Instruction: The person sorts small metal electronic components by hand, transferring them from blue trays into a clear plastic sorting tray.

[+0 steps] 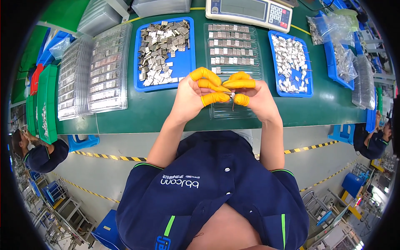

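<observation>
1. So the left hand (188,99) is curling in, thumb and fingertips pinching a small part (231,96) with a thin lead dangling below it. Yellow covers are wrapping the fingertips.
2. The right hand (263,99) is coming in from the other side, fingers bent, thumb touching the same part. Can't tell if it's really gripping or just steadying.
3. That part is sitting between both hands, right over the near end of a clear tray (241,68). Rows of little metal pieces are filling the tray's far end.
4. On the green table (166,116), a blue tray (185,62) is holding a heap of metal pieces to the left, and a smaller blue tray (295,95) is holding white ones to the right.
5. Stacked clear trays (110,108) are standing further left; a digital scale (249,12) is sitting at the back.
6. Around the room: striped tape (121,157) is crossing the grey floor (112,148), and co-workers are sitting off both sides, one left (46,156), one right (371,143).
</observation>
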`<state>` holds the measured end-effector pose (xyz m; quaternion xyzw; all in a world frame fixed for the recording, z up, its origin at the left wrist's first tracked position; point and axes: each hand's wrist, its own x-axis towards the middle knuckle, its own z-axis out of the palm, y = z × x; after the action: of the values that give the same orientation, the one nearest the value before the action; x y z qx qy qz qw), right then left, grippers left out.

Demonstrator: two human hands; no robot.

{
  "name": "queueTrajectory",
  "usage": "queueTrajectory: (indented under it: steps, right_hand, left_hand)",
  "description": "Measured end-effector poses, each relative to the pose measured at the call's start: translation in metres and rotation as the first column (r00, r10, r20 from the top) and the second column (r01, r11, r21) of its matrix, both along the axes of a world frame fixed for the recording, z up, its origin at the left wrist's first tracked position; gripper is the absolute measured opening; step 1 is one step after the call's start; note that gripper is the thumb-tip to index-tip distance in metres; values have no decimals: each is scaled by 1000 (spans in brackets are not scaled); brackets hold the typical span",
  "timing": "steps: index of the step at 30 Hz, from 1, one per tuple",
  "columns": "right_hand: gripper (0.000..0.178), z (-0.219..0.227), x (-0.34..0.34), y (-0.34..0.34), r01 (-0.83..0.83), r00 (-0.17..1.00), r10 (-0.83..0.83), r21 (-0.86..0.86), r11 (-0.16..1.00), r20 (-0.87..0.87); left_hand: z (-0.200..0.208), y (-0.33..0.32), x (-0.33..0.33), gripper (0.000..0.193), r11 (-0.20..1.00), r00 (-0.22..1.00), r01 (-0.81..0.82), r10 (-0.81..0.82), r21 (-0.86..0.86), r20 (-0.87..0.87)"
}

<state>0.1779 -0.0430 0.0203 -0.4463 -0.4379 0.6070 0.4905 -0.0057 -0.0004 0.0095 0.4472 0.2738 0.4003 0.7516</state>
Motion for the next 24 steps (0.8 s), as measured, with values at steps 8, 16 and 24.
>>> queueTrajectory:
  steps: [8,16,24]
  right_hand:
    - [24,9,-10,-11,25,991,-43,138,990,128]
    - [23,-8,-17,-3,258,688,-471,421,870,552]
    - [31,-13,-21,-3,45,634,-464,569,821,619]
  left_hand:
    - [-1,1,-3,27,995,990,99,-99,4,97]
    - [-23,7,8,17,999,988,-4,-3,-48,-152]
    - [-26,3,12,19,997,966,48,-32,54,-257]
